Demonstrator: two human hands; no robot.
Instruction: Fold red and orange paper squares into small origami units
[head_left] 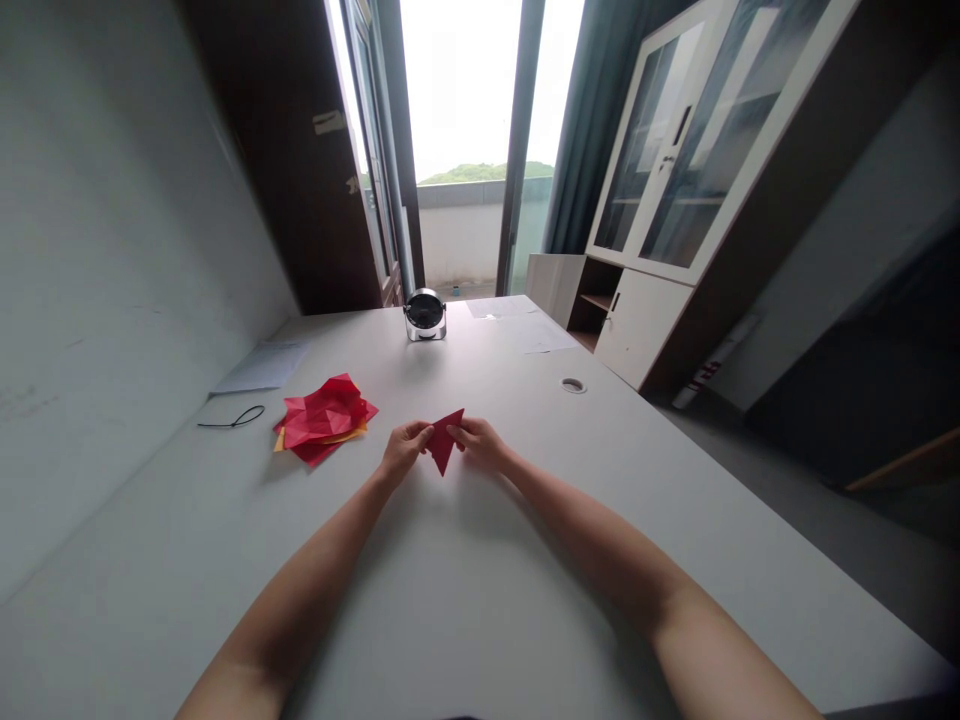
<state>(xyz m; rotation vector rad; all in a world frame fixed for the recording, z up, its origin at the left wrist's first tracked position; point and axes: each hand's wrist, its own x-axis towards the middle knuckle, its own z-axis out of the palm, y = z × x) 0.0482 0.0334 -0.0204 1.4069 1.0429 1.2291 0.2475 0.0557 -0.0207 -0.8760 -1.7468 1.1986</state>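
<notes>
A small folded piece of red paper (445, 446) with pointed corners is held up between my two hands, over the middle of the white table. My left hand (407, 444) pinches its left edge between thumb and fingers. From the other side, my right hand (478, 441) grips the right edge, its thumb lying on the paper's near face. One point of the paper aims up to the right, another points down. To the left of my hands lies a loose pile of creased red and orange paper (328, 415).
The white table (465, 610) runs along the left wall. A small round black-and-silver device (425, 313) stands near its far end. A roll of tape (573, 385), a black cable tie (234, 419) and white sheets (260, 367) also lie there. A cabinet (643, 322) stands beyond the right edge.
</notes>
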